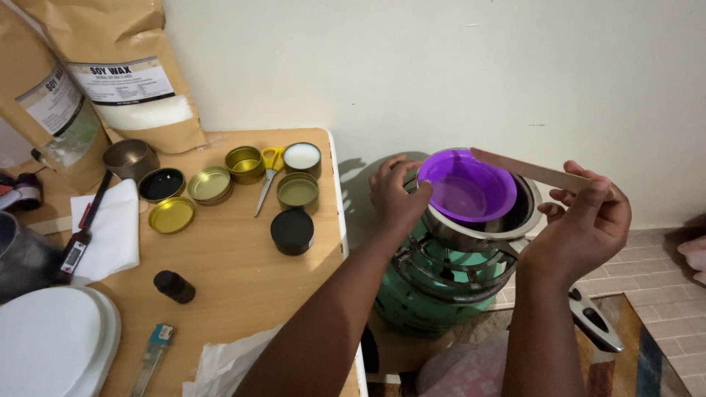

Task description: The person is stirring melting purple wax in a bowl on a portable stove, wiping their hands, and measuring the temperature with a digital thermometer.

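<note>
A flat wooden stick (533,170) is pinched in the grip of the right hand (585,220), fingers closed on its near end, so that it is held level across the rim of a purple bowl (467,187). The left hand (396,195) is curled around the bowl's left edge, its grip closed on the rim. The bowl is seated inside a steel pot (478,228), which is carried on a green gas burner (434,287) standing on the floor beside the bench (235,265); whether a flame is lit cannot be told. The bowl's inside looks smooth and purple, and whether anything in it is melted cannot be judged. On the bench, several round tins (209,184) are laid out open, and most appear unfilled, though one tin (302,156) near the scissors (268,176) shows a white fill. Two brown paper bags (110,73) of white flakes are propped against the wall, with a thermometer (82,235) on a white cloth (110,228) and a small dark bottle (174,287) nearby. Judged from this, preparation looks done, while filling of the tins is mostly left.
</note>
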